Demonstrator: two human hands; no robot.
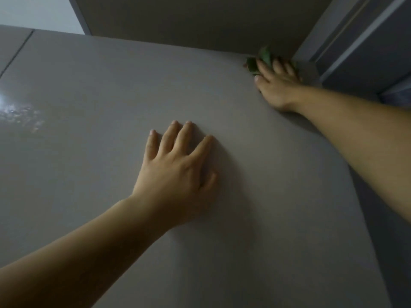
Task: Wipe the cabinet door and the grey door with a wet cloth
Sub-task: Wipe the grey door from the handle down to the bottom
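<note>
In the head view the left hand point(178, 167) lies flat, fingers straight, on the grey door point(100, 96), likely to steady it, while well apart the right hand point(278, 87) reaches its upper right corner, fingers pressing the green cloth point(263, 57) there to wipe the edge

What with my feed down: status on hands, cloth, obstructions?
Left hand flat on grey panel. Right hand presses green cloth at its far corner. Nothing blocking.
</note>
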